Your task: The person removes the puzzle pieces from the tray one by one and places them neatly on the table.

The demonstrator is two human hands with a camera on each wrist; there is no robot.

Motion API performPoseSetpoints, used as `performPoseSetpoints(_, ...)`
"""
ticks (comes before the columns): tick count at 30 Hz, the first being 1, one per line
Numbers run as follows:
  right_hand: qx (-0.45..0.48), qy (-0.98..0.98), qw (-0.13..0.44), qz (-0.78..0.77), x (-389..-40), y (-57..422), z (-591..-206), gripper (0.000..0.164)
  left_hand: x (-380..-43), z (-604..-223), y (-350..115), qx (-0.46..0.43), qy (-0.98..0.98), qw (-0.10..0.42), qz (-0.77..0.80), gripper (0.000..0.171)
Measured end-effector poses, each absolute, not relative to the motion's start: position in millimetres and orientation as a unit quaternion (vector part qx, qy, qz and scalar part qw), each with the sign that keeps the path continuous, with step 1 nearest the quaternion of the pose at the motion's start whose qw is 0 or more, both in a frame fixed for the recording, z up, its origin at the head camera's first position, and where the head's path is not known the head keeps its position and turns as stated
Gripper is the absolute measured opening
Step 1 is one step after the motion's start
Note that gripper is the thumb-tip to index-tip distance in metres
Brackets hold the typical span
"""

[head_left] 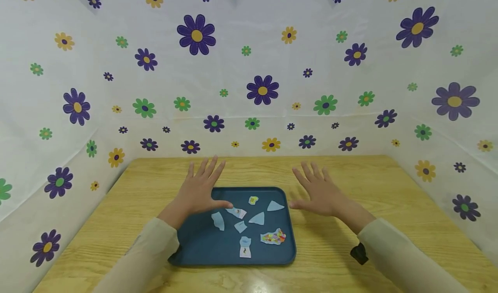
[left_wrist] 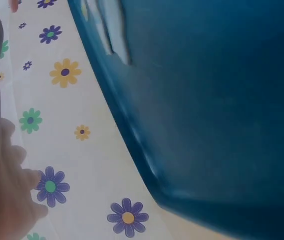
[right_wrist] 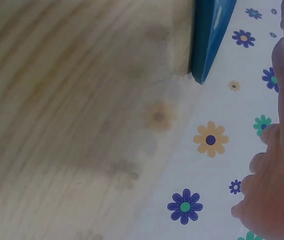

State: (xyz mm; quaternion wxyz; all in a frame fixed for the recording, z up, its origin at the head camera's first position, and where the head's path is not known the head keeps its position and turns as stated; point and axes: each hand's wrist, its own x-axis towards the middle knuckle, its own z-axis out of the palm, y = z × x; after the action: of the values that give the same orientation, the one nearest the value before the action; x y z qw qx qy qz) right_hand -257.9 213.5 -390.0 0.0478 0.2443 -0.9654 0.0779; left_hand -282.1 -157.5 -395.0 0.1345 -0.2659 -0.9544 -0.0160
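Observation:
A dark blue tray (head_left: 206, 245) lies on the wooden table, holding several torn-looking paper pieces. Among them are a colourful printed piece (head_left: 273, 237), a small yellow-marked one (head_left: 253, 200), a pale piece with a small picture (head_left: 245, 247) and plain pale blue scraps (head_left: 257, 218). My left hand (head_left: 197, 193), fingers spread, is over the tray's left side; its thumb overlaps a printed scrap (head_left: 238, 212) in the head view. Fingers also spread, my right hand (head_left: 320, 193) is just right of the tray. Neither hand holds anything. In both wrist views the hands appear at the edge.
Behind and beside the wooden table (head_left: 350, 172) hangs a white flower-patterned cloth (head_left: 233, 68). A black object (head_left: 359, 253) shows by the right sleeve. The tray's raised rim (right_wrist: 211, 45) stands left of the right hand.

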Motion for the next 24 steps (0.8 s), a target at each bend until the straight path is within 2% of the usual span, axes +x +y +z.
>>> performPoseSetpoints(7, 0.288, -0.945, 0.048, 0.145, -248, 214, -397, 0.099, -275, -400, -175, -0.307, -0.939, 0.150, -0.030, 0.117)
performPoseSetpoints(14, 0.317, -0.926, 0.073, 0.189, -238, 213, -409, 0.094, -265, -403, -197, -0.324, -0.930, 0.162, -0.061, 0.113)
performPoseSetpoints(24, 0.333, -0.887, 0.020, 0.319, -222, 207, -419, 0.084, -254, -420, -229, -0.264, -0.945, 0.127, -0.144, 0.109)
